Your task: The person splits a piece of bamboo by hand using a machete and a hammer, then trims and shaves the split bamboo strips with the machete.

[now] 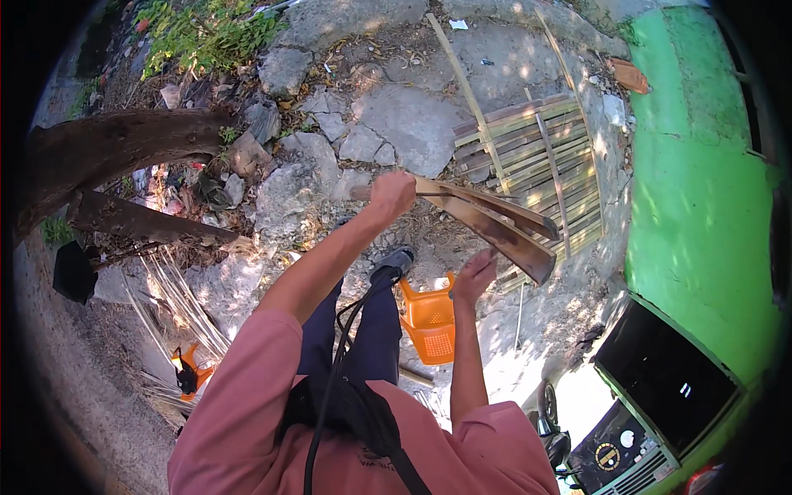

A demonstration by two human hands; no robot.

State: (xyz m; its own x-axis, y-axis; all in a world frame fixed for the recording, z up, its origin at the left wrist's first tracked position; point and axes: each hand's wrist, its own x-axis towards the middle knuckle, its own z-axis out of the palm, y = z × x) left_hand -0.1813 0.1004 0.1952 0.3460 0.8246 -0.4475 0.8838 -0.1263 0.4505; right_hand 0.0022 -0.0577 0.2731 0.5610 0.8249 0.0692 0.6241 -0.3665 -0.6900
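Observation:
My left hand [392, 194] is closed around the wooden handle [360, 192] of a knife. From the fist its thin dark blade [433, 195] runs to the right across a bamboo piece. That bamboo [487, 224] is split lengthwise into two brown halves, spread apart toward their wide right ends. Its left end meets my left fist, and I cannot tell whether the fingers touch it. Lower and to the right, my right hand [474, 276] is closed just under the lower half. Something small and dark shows at that fist, too unclear to name.
Beyond the bamboo lies a rack of slats [536, 148] on broken concrete. An orange plastic chair [431, 326] stands by my legs. At left are a thick tree trunk [124, 148], rubble and thin strips [186, 301]. A green wall [685, 165] and a motorbike [549, 421] are at right.

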